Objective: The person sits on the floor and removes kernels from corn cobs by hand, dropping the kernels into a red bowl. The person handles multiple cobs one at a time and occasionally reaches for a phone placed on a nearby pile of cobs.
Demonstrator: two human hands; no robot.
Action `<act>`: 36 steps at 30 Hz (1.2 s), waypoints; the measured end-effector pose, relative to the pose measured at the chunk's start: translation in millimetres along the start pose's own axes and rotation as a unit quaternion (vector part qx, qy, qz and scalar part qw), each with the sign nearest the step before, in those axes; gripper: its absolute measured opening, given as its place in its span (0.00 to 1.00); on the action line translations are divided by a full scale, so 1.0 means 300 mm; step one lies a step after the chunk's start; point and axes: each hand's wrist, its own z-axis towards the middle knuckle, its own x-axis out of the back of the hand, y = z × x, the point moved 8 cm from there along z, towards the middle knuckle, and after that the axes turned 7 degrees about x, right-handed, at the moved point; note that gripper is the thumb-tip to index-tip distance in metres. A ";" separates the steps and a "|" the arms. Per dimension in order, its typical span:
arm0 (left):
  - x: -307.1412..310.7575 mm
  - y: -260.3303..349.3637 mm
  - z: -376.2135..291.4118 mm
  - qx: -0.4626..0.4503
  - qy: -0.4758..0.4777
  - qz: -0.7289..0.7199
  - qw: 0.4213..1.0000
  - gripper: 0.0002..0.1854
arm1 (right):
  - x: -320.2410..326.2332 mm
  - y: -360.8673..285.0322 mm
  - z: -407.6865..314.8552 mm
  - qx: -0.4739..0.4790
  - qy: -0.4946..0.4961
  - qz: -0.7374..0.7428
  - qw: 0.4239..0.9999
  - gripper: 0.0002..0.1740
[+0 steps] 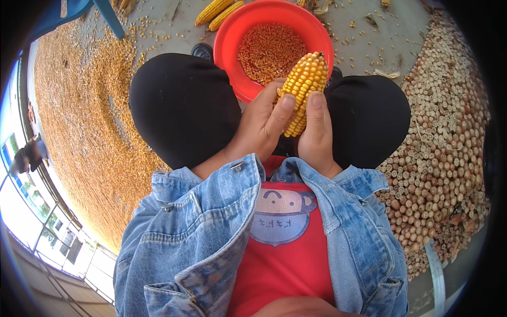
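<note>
Between my two hands is a yellow corn cob [304, 85], tilted with its dark-ended tip up and to the right. My left hand [257, 121] grips it from the left, thumb pressed on the kernels and fingers hidden behind. From the right, my right hand [317, 128] grips the same cob, its thumb lying along the rows. Kernels cover all of the cob that shows. Just beyond the cob stands a red plastic basin [227, 43], between my feet. Loose orange kernels [271, 49] lie in its bottom, partly hidden by the cob.
Two unshelled cobs [220, 14] lie behind the basin. A wide spread of kernels [87, 130] covers the floor at left, near a blue plastic stool leg [109, 18]. Bare cobs [431, 150] are heaped at right, by a metal strip [435, 273]. People [28, 156] are at far left.
</note>
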 end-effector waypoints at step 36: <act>-0.022 -0.053 0.182 0.169 -0.012 -0.258 0.951 0.23 | 0.027 -0.001 0.175 -0.053 -0.002 0.006 0.999 0.30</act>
